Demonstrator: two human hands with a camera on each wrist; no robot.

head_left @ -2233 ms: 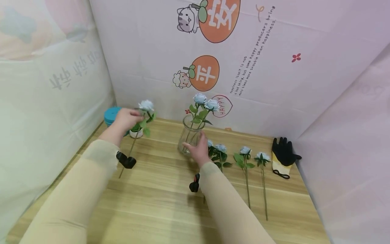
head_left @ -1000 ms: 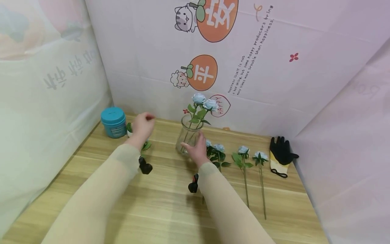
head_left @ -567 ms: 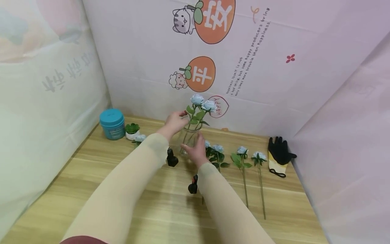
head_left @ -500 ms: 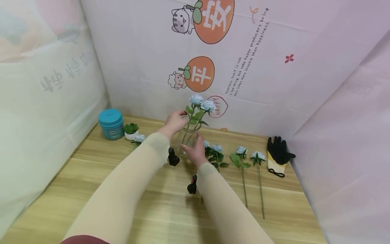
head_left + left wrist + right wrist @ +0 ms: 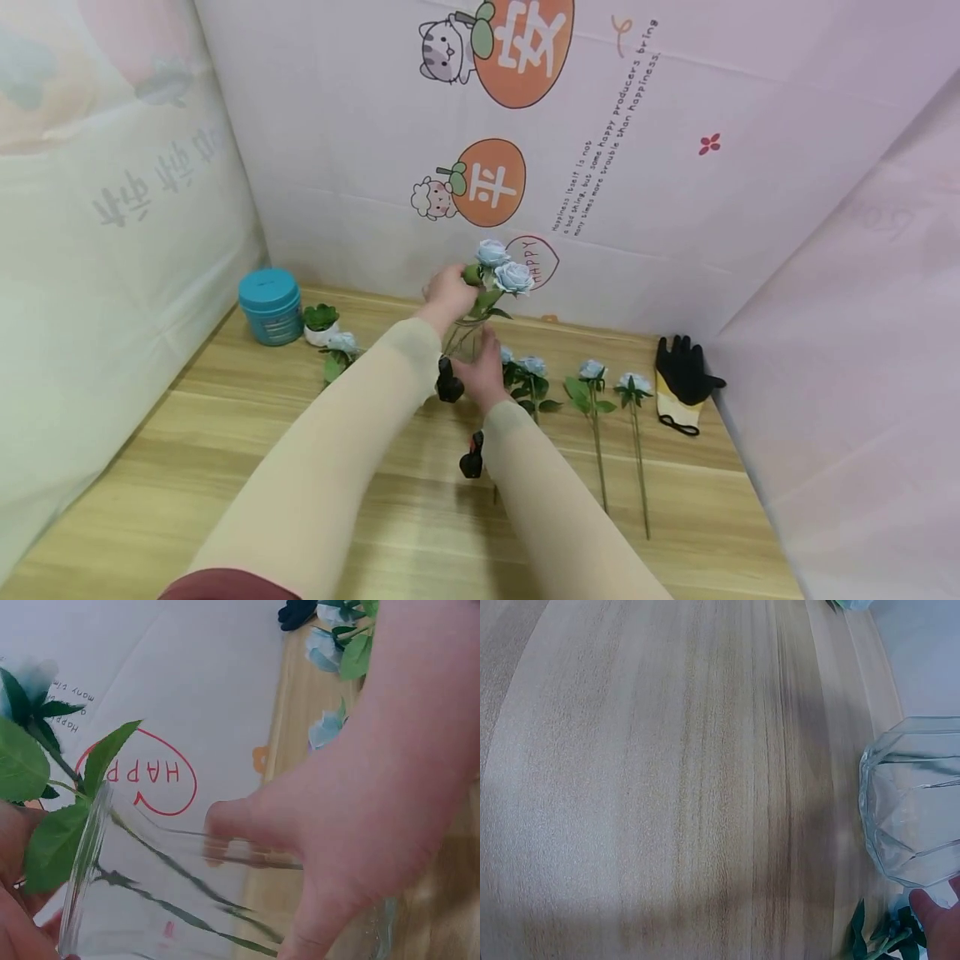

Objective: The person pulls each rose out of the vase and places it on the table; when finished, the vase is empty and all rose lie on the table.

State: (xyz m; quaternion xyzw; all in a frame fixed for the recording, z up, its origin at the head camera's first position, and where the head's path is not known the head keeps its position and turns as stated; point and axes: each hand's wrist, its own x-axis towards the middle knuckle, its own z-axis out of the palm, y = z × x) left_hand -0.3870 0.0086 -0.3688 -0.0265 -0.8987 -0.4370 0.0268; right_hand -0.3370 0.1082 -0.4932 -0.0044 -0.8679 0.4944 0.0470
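Observation:
A clear glass vase holds two pale blue roses, whose stems show through the glass in the left wrist view. My right hand grips the vase from the right, thumb on the near side. At the vase's mouth, my left hand holds the roses just below their heads, among the green leaves. Its fingertips are partly hidden behind leaves and rim. The right wrist view shows the faceted vase base and a fingertip of my right hand.
Several blue roses lie on the wooden table to the right, among them a single rose. A black-and-yellow glove lies at far right. Left stand a blue tub and a small potted plant, near another rose.
My left hand has put a rose down on the left and moved right to the vase's mouth. The two vase roses have dipped slightly. My right hand has kept its grip on the vase.

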